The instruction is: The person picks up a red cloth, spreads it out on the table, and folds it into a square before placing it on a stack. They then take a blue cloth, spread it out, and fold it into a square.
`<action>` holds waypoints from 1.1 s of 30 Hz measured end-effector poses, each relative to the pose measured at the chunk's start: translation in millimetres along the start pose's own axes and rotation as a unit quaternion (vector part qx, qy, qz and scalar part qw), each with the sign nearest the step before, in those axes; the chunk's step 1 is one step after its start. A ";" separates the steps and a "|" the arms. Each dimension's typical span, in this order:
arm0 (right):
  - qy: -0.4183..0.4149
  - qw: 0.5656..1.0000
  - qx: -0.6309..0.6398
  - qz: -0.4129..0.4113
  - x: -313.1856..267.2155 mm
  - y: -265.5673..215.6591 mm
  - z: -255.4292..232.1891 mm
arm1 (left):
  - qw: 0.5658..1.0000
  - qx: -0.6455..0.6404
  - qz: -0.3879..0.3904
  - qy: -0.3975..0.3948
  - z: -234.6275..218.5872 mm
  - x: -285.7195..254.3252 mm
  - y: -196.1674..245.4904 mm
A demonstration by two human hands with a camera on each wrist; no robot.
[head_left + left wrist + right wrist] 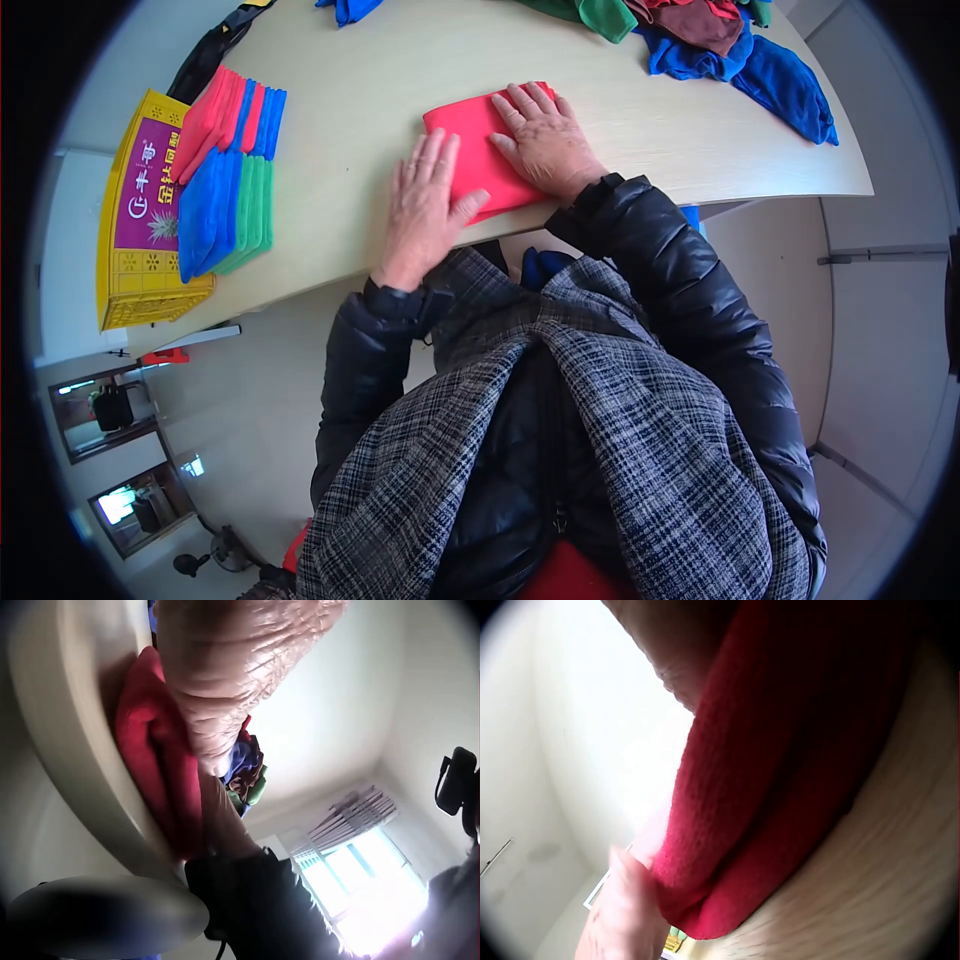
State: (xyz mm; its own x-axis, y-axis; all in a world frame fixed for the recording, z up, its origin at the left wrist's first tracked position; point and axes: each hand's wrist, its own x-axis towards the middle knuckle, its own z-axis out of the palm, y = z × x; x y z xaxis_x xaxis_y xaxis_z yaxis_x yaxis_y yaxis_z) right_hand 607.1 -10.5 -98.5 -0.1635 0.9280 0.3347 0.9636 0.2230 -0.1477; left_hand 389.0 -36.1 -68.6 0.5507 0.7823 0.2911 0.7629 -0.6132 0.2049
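A folded red cloth (478,172) lies on the table in front of the person, its stacked layers showing at the edge in both wrist views. On its right part rests my right hand (550,143), palm down with the fingers straight and spread. My left hand (424,205) is at the cloth's left edge, fingers extended and thumb reaching over the near left corner. In the left wrist view the left palm (232,675) overlaps the top of the cloth (154,735).
At the left stand folded cloths in red, blue and green (215,205), beside a yellow box (118,240) with a purple label. Loose blue cloths (785,85) and a green one (605,15) lie crumpled at the far right. The table's curved front edge (330,278) runs close to the person.
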 end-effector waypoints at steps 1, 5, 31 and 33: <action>-0.001 1.000 0.001 -0.001 -0.3 -0.7 0.5 | 1.000 0.000 -0.001 0.000 1.6 -5.5 5.7; -0.001 1.000 -0.010 -0.003 -0.6 -0.5 -0.7 | 0.999 -0.049 0.012 0.010 13.6 -16.4 22.0; -0.007 0.977 0.117 -0.180 -55.0 -31.9 -36.4 | 0.997 -0.028 0.011 0.071 13.9 -32.2 24.7; -0.002 0.977 0.108 -0.182 -53.8 -28.7 -37.2 | 0.997 -0.032 0.012 0.076 13.9 -29.6 25.6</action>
State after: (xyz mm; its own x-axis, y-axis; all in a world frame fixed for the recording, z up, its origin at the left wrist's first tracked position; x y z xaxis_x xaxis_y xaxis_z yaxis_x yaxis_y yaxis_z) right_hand 596.1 -77.9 -77.6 -0.4880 0.7769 0.3979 0.7743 0.5957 -0.2136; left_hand 396.9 -73.4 -85.0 0.5076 0.7446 0.4334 0.7238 -0.6414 0.2542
